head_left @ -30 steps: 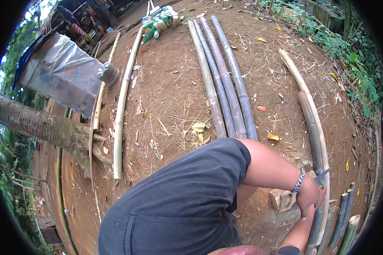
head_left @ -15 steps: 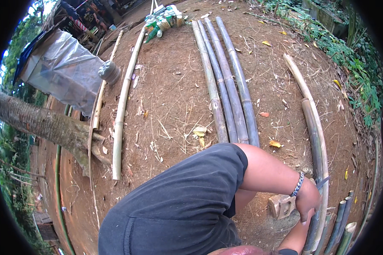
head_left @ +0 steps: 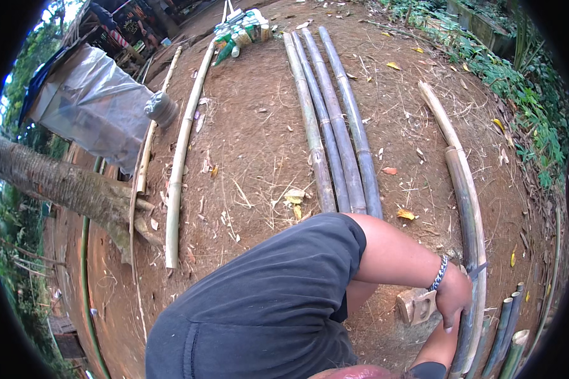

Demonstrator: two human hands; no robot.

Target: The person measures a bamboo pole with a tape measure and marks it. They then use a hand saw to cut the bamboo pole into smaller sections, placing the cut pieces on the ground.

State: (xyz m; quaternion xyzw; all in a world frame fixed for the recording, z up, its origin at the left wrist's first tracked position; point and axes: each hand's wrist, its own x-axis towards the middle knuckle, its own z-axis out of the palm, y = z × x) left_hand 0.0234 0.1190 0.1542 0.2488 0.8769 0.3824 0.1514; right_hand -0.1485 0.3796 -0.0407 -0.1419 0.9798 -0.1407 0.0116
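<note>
My left arm, with a chain bracelet (head_left: pixel 439 273) at the wrist, reaches to the right. My left hand (head_left: pixel 454 295) is curled against the dark bamboo pole (head_left: pixel 463 208); its thumb points down and its other fingers are mostly hidden. A paler bamboo pole (head_left: pixel 464 165) lies along that one. Just past the knuckles, a grey blade (head_left: pixel 478 270) crosses the poles; its handle is out of sight. My right forearm (head_left: pixel 439 348) comes up from the lower edge, and the right hand is hidden behind the left. A notched wooden block (head_left: pixel 416 306) sits beside the left hand.
Several dark bamboo poles (head_left: pixel 337 126) lie side by side ahead. Paler poles (head_left: pixel 182 158) lie to the left, near a tree trunk (head_left: pixel 63 183) and a plastic sheet (head_left: pixel 101 101). Cut bamboo ends (head_left: pixel 516 346) stand at the lower right. Plastic bottles (head_left: pixel 240 31) are piled far ahead.
My left hand has shifted slightly, with its thumb now plainer against the forearm below. Slightly more dark cloth shows on the right arm. The poles and blade look unmoved.
</note>
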